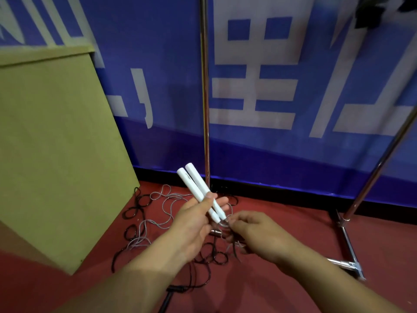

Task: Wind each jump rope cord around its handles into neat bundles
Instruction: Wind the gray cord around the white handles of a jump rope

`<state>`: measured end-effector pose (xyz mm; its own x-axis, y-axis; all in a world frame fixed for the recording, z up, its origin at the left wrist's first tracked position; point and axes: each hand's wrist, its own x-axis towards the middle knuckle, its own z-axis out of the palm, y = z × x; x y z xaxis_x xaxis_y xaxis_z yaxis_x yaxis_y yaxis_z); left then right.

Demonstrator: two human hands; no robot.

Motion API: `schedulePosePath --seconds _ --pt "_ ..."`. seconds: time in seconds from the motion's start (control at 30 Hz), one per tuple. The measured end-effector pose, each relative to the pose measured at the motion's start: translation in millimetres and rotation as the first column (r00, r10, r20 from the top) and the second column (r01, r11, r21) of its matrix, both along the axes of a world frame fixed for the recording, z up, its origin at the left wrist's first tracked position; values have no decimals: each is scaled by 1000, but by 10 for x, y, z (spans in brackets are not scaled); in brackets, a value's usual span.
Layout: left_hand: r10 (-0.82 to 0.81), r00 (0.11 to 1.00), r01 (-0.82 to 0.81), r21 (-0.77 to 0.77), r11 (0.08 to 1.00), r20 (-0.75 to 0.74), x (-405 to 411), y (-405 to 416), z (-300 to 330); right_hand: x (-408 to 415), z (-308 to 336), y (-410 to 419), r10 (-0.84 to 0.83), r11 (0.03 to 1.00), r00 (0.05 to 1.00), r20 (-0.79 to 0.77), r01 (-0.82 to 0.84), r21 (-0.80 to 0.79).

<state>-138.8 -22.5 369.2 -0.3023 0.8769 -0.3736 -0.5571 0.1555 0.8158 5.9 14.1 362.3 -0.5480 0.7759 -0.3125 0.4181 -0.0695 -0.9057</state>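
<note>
Two white handles (198,192) sit side by side in the left hand (194,224), thumb and fingers curled round their lower ends, tips pointing up & away, above the red floor (282,240). Right hand (255,233) pinches the clear cord (158,213) just below the handles; rest of it trails loose on the floor w/ tangled black cords (135,206). Cardboard box (56,154) left, metal rack pole (205,109) & blue banner (293,154) behind.

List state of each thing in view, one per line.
white handles: paired side by side, held in left hand
clear cord: loose on floor, unwound
right hand: pinching cord at handle ends
black cord: tangled on floor
black handle: lying on floor
</note>
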Motion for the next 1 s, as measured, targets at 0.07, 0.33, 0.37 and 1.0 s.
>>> schedulePosePath --seconds 0.07,0.33,0.37,1.0 --pt "14 1000 -14 22 1000 -17 -54 -5 36 47 -42 -22 88 990 995 56 -93 101" --pt "41 999 -39 71 997 -18 29 56 151 221 -161 174 26 890 968 249 -136 436" --pt "53 999 -52 77 996 -9 40 59 178 255 -143 194 -18 862 947 320 -147 484" --pt "-496 627 390 -309 867 -600 -337 -210 -44 685 219 392 101 945 832 546 -252 208"
